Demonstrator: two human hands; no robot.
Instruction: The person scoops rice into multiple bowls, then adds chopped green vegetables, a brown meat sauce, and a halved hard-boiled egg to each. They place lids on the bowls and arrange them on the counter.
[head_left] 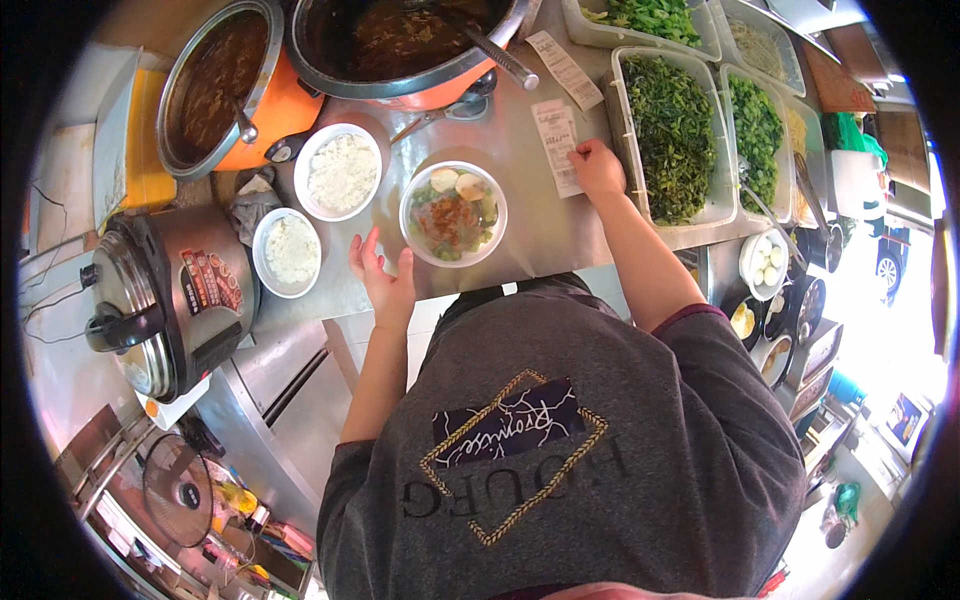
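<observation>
A white bowl (454,258) with minced meat, greens and two pale egg halves stands on the metal counter in front of me. My left hand (384,278) is just left of it, palm up, fingers apart and holding nothing. To the right, my right hand (599,170) has curled fingers pinched at the edge of a printed paper receipt (553,135) lying on the counter. Another receipt (565,70) lies just beyond. Two white bowls of rice, a farther one (343,172) and a nearer one (291,252), stand to the left.
Two orange pots of brown broth, one at left (216,90) and one larger (400,45), stand at the back with ladles. A pressure cooker (190,300) is at the left. Clear tubs of chopped greens (672,135) line the right. A bowl of eggs (765,265) sits beyond them.
</observation>
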